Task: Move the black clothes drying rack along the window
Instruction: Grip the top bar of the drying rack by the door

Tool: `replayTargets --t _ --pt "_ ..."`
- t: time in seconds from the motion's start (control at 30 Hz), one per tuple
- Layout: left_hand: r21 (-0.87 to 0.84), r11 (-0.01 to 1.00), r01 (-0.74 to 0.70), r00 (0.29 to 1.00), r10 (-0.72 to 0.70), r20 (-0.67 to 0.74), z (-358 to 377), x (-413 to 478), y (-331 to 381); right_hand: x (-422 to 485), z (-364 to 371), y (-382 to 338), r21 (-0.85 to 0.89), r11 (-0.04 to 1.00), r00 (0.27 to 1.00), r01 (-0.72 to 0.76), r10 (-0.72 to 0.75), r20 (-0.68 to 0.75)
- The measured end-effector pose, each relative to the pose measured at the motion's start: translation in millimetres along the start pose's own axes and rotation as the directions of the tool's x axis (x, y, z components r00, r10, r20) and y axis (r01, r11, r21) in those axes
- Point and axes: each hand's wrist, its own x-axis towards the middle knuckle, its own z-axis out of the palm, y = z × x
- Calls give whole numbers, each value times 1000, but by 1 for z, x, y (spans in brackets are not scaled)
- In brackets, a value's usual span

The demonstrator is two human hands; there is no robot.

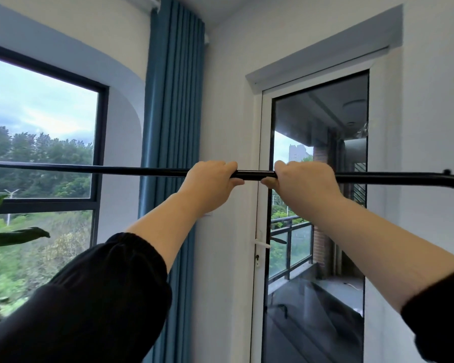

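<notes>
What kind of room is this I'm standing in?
Most likely a room in an upper-floor flat. A blue curtain hangs beside a large window, a glass door opens onto a balcony, and both hands grip a black clothes rack bar.

Rack bar (89,170) crosses before window (37,132) left, door (317,205) right.

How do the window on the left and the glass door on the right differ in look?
The window has a dark frame; the glass door has a white one. The window shows trees and sky; the door shows a balcony railing and brick wall. The door has a white handle; the window shows none. The rack's black bar, gripped by both hands, crosses both.
</notes>
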Motion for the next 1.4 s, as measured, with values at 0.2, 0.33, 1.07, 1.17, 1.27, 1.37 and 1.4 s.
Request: replayTargets --t 0.2,0.33,1.07,1.17,1.27,1.37,1.4 --pt "59 997 48 999 -49 13 15 -4 -37 25 16 -37 28 999 1000 -19 19 -4" --pt "79 995 55 998 -58 39 24 -3 -57 41 29 -55 66 997 999 -45 46 -9" --pt "123 977 173 979 -184 84 135 21 -184 149 164 -145 228 970 979 80 -33 -202" --pt "124 973 193 976 -204 78 146 22 -196 161 175 -155 217 972 978 89 -43 -205" --pt "118 969 217 972 -226 69 155 26 -198 167 182 -154 299 948 988 108 -70 -135" --pt "106 969 225 974 -228 17 165 32 -186 161 181 -134 386 918 990 87 -38 -133" --pt "100 970 223 975 -223 -6 167 34 -179 155 182 -125 369 926 990 80 -32 -135"
